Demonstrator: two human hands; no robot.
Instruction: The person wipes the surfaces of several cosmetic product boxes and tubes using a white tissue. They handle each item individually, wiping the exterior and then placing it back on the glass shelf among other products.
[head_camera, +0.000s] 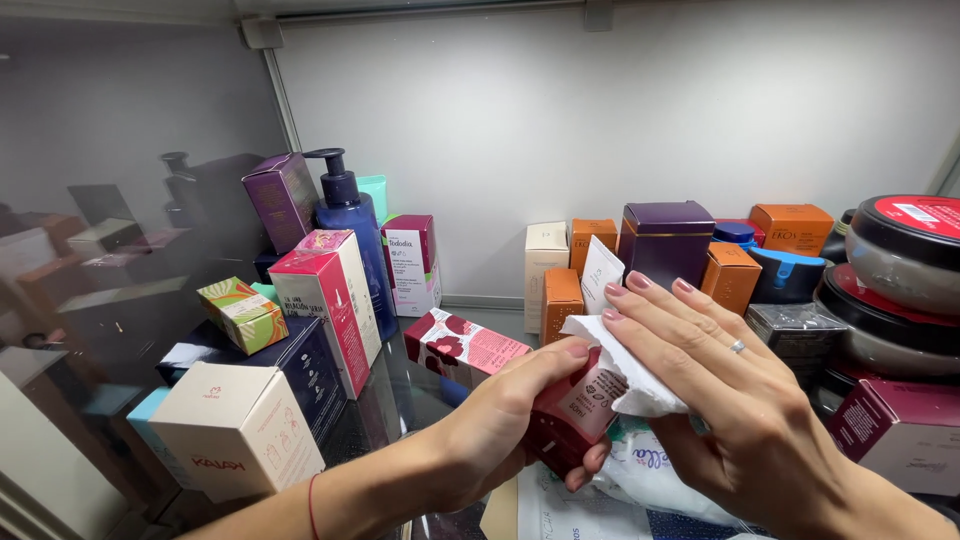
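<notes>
I see my left hand (500, 420) wrapped around a small dark red box (565, 420), thumb on top and fingers curled under it, low in the middle of the view. My right hand (720, 390) lies flat over a white wipe (625, 375), fingers pressed together and stretched out, pushing the wipe onto the box's upper right face. There is a ring on one finger of that hand. The box is held just above the glass shelf (400, 395), not resting on it.

Just left of the held box lies a red and white floral box (462, 348) on its side. Further left stand a tall pink and white box (325, 300) and a blue pump bottle (350, 225) behind it, with a purple box (282, 198) tilted beside the pump. Near left sits a cream box (235, 430), and above it a small green and orange box (240, 313). Far behind my hands are orange boxes (562, 300) and a dark purple box (665, 240). On the right, round jars with red lids (910, 245) are stacked. Below my hands lies a soft wipes packet (640, 470), partly hidden.
</notes>
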